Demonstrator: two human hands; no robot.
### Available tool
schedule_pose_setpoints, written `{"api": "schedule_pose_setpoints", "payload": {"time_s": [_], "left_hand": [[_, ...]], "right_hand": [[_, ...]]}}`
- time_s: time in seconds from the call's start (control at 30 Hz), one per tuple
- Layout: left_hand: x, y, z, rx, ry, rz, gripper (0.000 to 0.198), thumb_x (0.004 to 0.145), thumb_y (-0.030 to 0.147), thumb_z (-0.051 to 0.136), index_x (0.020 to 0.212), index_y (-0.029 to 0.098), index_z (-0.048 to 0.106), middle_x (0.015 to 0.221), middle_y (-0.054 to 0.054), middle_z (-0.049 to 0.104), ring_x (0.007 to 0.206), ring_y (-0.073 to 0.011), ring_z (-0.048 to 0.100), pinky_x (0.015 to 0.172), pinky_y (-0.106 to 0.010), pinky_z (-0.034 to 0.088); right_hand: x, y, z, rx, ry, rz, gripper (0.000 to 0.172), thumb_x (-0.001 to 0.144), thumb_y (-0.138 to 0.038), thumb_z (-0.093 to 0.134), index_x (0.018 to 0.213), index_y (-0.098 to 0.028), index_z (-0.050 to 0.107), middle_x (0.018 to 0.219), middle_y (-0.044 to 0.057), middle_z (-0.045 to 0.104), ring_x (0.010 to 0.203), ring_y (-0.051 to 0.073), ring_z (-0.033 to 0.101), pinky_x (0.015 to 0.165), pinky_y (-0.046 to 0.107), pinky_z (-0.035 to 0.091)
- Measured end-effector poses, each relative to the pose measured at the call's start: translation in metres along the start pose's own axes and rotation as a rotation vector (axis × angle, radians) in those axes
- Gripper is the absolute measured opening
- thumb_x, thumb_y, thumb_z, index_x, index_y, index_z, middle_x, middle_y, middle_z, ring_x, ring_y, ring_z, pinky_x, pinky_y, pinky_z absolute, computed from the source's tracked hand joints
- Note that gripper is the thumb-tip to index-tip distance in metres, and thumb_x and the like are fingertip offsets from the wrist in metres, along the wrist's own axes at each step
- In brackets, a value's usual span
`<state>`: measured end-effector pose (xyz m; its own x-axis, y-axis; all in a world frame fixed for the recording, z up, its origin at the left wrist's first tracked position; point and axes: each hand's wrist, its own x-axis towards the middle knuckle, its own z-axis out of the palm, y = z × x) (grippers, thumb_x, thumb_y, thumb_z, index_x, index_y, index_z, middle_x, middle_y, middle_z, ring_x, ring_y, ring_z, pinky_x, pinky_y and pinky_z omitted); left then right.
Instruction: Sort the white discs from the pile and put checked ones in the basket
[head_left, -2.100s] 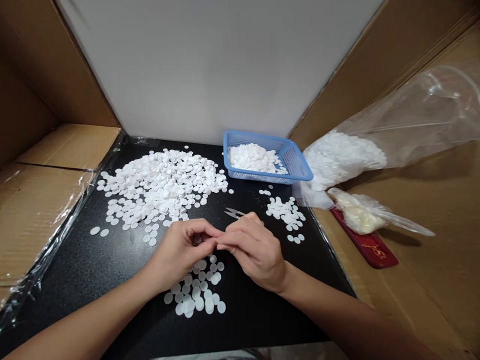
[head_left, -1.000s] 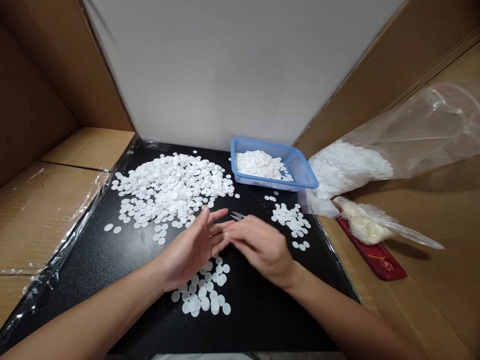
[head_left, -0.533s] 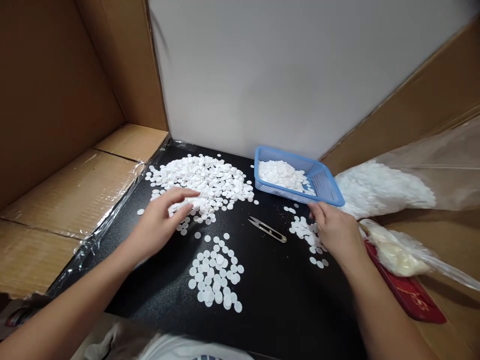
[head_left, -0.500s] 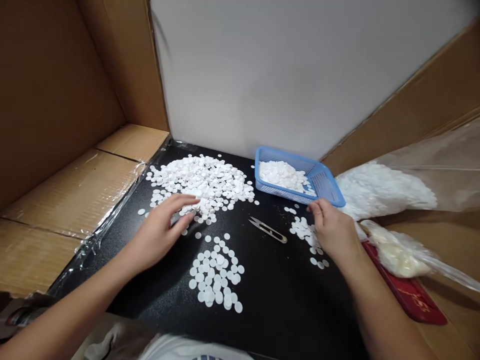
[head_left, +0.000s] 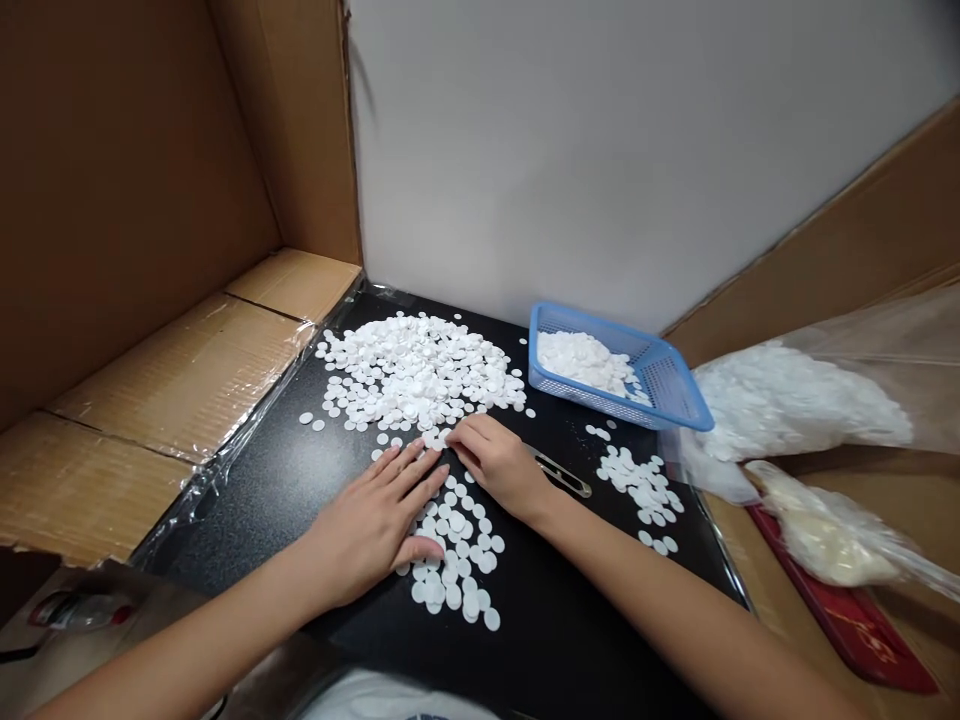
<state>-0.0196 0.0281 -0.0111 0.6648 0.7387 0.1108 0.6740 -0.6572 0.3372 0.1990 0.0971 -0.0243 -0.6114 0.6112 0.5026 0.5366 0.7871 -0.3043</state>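
My left hand (head_left: 379, 520) lies palm down with its fingers stretched out, partly over the small group of white discs (head_left: 452, 597) on the black tabletop. Its fingertips reach toward the front edge of the large heap of white discs (head_left: 420, 365). Beside those fingertips is my right hand (head_left: 499, 465), its fingers curled together at a few loose discs (head_left: 435, 438). Whatever sits between the right fingertips is hidden. Thread snips (head_left: 566, 475) lie just right of my right hand, their blades covered by it.
A blue plastic basket (head_left: 622, 408) with white discs stands by the grey wall. In front of it is another scatter of discs (head_left: 641, 485). On the right are clear bags of white pieces (head_left: 802, 400) and cream pieces (head_left: 825, 535), and a red packet (head_left: 862, 625). Cardboard (head_left: 180, 370) borders the left.
My right hand has moved left from the scatter near the basket to the front of the large heap. My left hand has come back from the heap and flattened over the small group.
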Motion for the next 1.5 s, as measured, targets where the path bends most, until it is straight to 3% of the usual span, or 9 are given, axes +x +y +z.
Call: {"api": "schedule_pose_setpoints", "payload": {"time_s": [0.2, 0.3, 0.43, 0.53, 0.67, 0.83, 1.1, 1.37, 1.5], "left_hand": [[-0.017, 0.008, 0.006, 0.041, 0.060, 0.058, 0.077, 0.090, 0.070, 0.046, 0.154, 0.028, 0.035, 0.161, -0.008, 0.033, 0.149, -0.0309, 0.029, 0.121, -0.049, 0.025], [-0.018, 0.009, 0.006, 0.035, 0.069, 0.066, 0.071, 0.090, 0.067, 0.049, 0.150, 0.029, 0.043, 0.158, -0.007, 0.039, 0.149, -0.0323, 0.030, 0.120, -0.052, 0.027], [-0.018, 0.009, 0.001, -0.070, 0.064, 0.014, 0.046, 0.096, 0.053, 0.054, 0.136, 0.030, 0.059, 0.149, -0.005, 0.053, 0.147, -0.0323, 0.035, 0.119, -0.055, 0.030], [-0.019, 0.008, -0.006, -0.225, 0.111, -0.052, 0.028, 0.100, 0.038, 0.053, 0.123, 0.030, 0.067, 0.134, -0.005, 0.066, 0.141, -0.0307, 0.045, 0.117, -0.055, 0.034], [-0.019, 0.008, -0.017, -0.341, 0.271, -0.194, 0.022, 0.100, 0.028, 0.050, 0.106, 0.026, 0.071, 0.115, -0.005, 0.073, 0.127, -0.0270, 0.058, 0.110, -0.046, 0.043], [-0.018, 0.006, -0.013, -0.227, 0.419, -0.294, 0.021, 0.099, 0.026, 0.051, 0.107, 0.024, 0.070, 0.117, -0.006, 0.071, 0.122, -0.0272, 0.059, 0.102, -0.044, 0.048], [-0.017, 0.007, 0.005, 0.206, 0.308, -0.094, 0.030, 0.100, 0.026, 0.051, 0.127, 0.020, 0.064, 0.145, -0.010, 0.056, 0.139, -0.0330, 0.041, 0.106, -0.054, 0.042], [-0.015, 0.008, -0.001, 0.155, 0.263, 0.001, 0.025, 0.100, 0.026, 0.053, 0.121, 0.025, 0.066, 0.145, -0.006, 0.057, 0.141, -0.0298, 0.040, 0.108, -0.052, 0.038], [-0.017, 0.008, -0.007, 0.009, 0.294, -0.019, 0.019, 0.100, 0.022, 0.052, 0.107, 0.025, 0.069, 0.137, -0.005, 0.062, 0.137, -0.0279, 0.046, 0.108, -0.050, 0.037]], "right_hand": [[-0.027, -0.011, -0.017, 0.052, -0.003, 0.089, 0.018, 0.096, -0.009, 0.048, 0.091, -0.019, 0.062, 0.084, 0.006, 0.064, 0.079, 0.020, 0.061, 0.072, 0.032, 0.055], [-0.029, -0.014, -0.020, 0.123, 0.019, 0.192, 0.016, 0.097, -0.011, 0.049, 0.094, -0.019, 0.061, 0.086, 0.005, 0.064, 0.078, 0.018, 0.063, 0.071, 0.031, 0.055], [-0.020, -0.012, -0.016, 0.120, 0.007, 0.257, 0.013, 0.098, -0.018, 0.054, 0.107, -0.017, 0.064, 0.095, 0.007, 0.065, 0.082, 0.018, 0.066, 0.073, 0.029, 0.056], [-0.012, -0.012, -0.012, 0.022, -0.040, 0.239, 0.014, 0.098, -0.023, 0.056, 0.103, -0.017, 0.067, 0.094, 0.006, 0.063, 0.075, 0.016, 0.065, 0.065, 0.026, 0.055], [-0.008, -0.017, -0.013, -0.113, -0.069, 0.107, 0.020, 0.099, -0.021, 0.052, 0.091, -0.017, 0.070, 0.089, 0.006, 0.063, 0.067, 0.014, 0.061, 0.054, 0.024, 0.047], [-0.015, -0.021, -0.017, 0.035, -0.109, 0.035, 0.017, 0.097, -0.017, 0.056, 0.089, -0.015, 0.070, 0.090, 0.007, 0.063, 0.074, 0.014, 0.061, 0.066, 0.024, 0.051], [-0.028, -0.008, -0.033, 0.167, -0.144, 0.098, 0.015, 0.097, -0.018, 0.057, 0.088, -0.018, 0.069, 0.089, 0.007, 0.063, 0.077, 0.017, 0.061, 0.066, 0.028, 0.051], [-0.029, 0.002, -0.055, 0.158, -0.266, 0.150, 0.028, 0.096, -0.006, 0.046, 0.095, -0.022, 0.068, 0.094, 0.006, 0.066, 0.084, 0.018, 0.063, 0.071, 0.029, 0.053], [-0.023, -0.003, -0.046, 0.219, -0.167, 0.217, 0.020, 0.099, -0.015, 0.050, 0.107, -0.022, 0.067, 0.094, 0.006, 0.067, 0.085, 0.018, 0.065, 0.075, 0.030, 0.055]]}}
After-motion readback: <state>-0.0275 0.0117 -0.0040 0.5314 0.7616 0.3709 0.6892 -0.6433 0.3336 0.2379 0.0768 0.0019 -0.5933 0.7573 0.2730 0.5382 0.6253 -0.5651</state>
